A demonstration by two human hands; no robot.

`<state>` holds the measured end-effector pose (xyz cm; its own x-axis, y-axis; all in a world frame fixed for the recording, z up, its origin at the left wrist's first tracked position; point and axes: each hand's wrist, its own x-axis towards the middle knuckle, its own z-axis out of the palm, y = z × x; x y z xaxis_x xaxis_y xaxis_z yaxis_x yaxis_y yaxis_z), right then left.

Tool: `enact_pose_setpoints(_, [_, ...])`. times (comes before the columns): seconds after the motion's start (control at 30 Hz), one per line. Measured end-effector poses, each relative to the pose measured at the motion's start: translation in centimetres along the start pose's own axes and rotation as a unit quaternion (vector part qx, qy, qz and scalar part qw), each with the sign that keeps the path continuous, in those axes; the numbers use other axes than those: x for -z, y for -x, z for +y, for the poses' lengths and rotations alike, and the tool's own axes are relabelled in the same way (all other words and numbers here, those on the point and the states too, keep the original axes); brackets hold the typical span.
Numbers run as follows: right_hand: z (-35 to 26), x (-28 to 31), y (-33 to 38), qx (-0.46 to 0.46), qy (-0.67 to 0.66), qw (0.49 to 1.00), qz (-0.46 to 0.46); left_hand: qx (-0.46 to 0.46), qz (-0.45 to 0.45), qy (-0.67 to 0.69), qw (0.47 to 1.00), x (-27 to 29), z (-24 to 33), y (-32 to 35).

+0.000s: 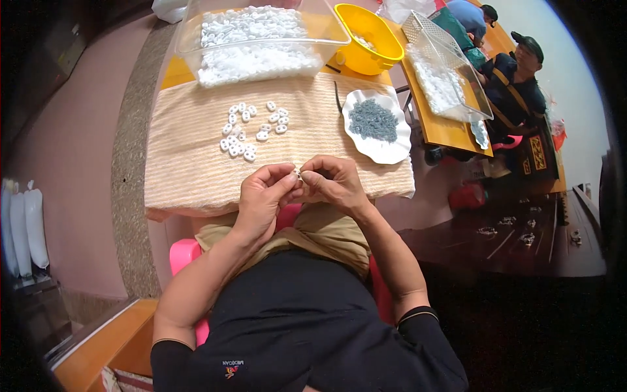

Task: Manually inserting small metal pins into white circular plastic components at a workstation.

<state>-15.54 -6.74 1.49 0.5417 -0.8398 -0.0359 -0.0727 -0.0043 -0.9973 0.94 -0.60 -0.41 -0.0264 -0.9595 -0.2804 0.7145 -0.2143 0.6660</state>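
Observation:
My left hand and my right hand meet at the table's near edge, fingers pinched together. Between their fingertips is a small white piece, mostly covered by the fingers. Beyond my hands, several small white oval plastic pieces with dark holes lie loosely on a striped cloth. To the right of them, a white wavy-edged plate holds a heap of small grey-blue parts.
A clear plastic bin full of white pieces stands at the far edge, beside a yellow tub. On another table to the right is a second clear bin. Two people sit there. White sacks stand at left.

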Motion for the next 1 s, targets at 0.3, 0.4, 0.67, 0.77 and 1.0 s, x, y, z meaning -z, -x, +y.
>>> enact_pose_setpoints(0.3, [0.2,-0.2,0.5,-0.012,-0.089,0.996,0.005,0.011,-0.008,0.009,1.0,-0.1,0.1,0.0])
enact_pose_setpoints(0.4, [0.1,-0.3,0.5,-0.015,-0.088,0.996,-0.001,0.011,-0.015,0.013,1.0,-0.1,0.4,0.1])
enact_pose_setpoints(0.67, [0.2,-0.2,0.8,-0.017,-0.101,0.995,-0.005,0.029,-0.028,0.017,0.999,-0.3,0.8,0.2])
enact_pose_setpoints(0.77, [-0.2,-0.4,1.0,0.0,-0.106,0.994,-0.002,0.024,-0.026,0.015,0.999,0.0,0.6,0.1])
enact_pose_setpoints(1.0, [0.4,-0.4,0.9,0.028,-0.029,0.999,0.01,0.019,-0.031,0.026,0.999,0.0,0.5,0.0])
